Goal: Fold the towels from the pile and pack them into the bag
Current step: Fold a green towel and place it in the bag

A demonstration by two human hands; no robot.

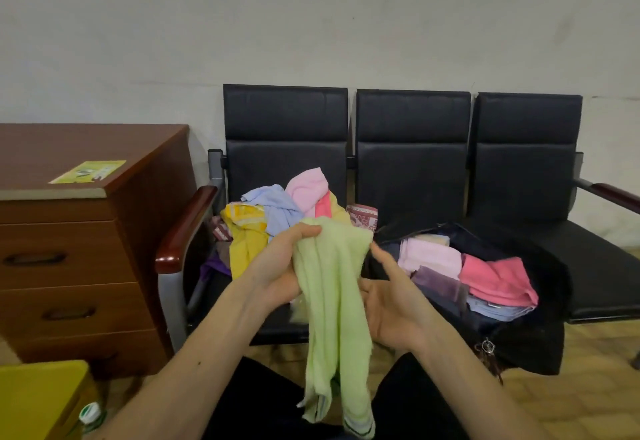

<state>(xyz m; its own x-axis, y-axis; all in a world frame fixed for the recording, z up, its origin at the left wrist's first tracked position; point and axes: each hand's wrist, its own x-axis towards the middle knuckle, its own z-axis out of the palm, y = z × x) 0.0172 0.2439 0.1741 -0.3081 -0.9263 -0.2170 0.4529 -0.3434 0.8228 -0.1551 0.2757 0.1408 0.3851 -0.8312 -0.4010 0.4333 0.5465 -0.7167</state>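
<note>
A light green towel (332, 301) hangs crumpled in front of me, its lower end dangling over my lap. My left hand (280, 266) grips its upper left part, fingers curled over the top edge. My right hand (391, 304) is beside the towel's right side, palm turned inward, fingers relaxed and touching the cloth. Behind the hands, a pile of towels (277, 211) in yellow, blue and pink lies on the left seat. A dark bag (540, 332) lies open on the middle seat with folded pink, purple and blue towels (485, 280) inside.
A row of three black chairs (526, 148) stands against the wall. A brown drawer cabinet (79, 238) is on the left with a green leaflet (88, 172) on top. A yellow object (38, 398) and a bottle cap (90, 413) sit at the lower left.
</note>
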